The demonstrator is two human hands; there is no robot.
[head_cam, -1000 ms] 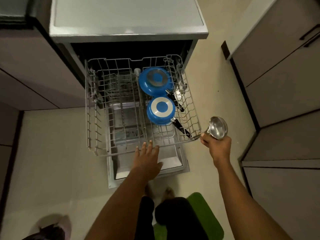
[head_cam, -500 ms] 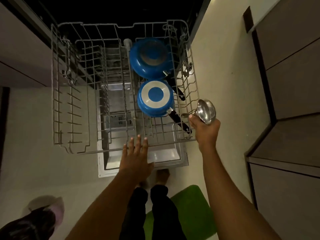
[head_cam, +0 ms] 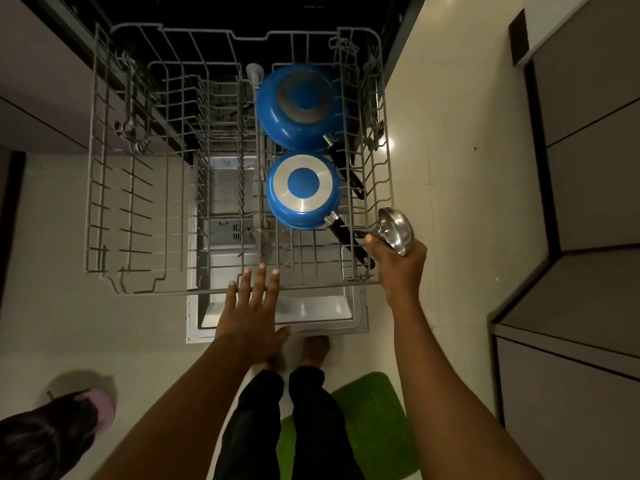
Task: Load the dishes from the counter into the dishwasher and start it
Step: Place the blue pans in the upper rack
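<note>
Now right hand (head_cam: 398, 268) grips steel ladle (head_cam: 396, 230) beside rack (head_cam: 173, 292); left hand (head_cam: 252, 317), fingers (head_cam: 260, 284) straight, perhaps touching it.

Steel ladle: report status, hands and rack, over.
Left hand open, fingers at rack front rim. Right hand grips steel ladle at rack's right front corner. Handle of near blue pan crowds that corner.

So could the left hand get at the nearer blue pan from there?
Probably yes. The left hand hovers open at the rack's front rail; the nearer blue pan sits upside down just beyond, with nothing over it.
</note>
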